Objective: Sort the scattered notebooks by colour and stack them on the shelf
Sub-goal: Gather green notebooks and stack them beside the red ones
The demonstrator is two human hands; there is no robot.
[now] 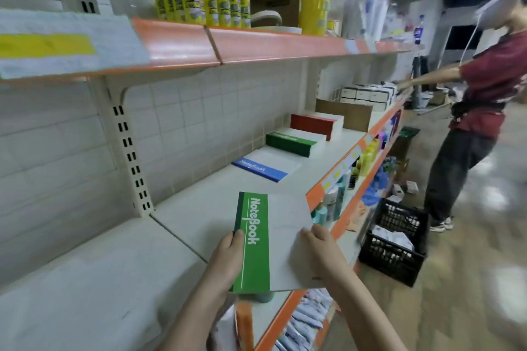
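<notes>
Both hands, left hand (229, 251) and right hand (320, 245), grip a green notebook (273, 239) by its near edge, over the shelf (199, 208) front lip; bare shelf left.

- The held notebook (273, 239) is pale grey with a green band and white lettering.
- On the white shelf (199, 208) with an orange edge lie a blue notebook (263, 169), a green pile (293, 143) and a red pile (315, 124).
- The crate (395, 242) is black.

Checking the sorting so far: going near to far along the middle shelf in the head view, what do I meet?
Green notebook held in both hands → blue notebook → green stack → red stack → cardboard box → white boxes.
</notes>
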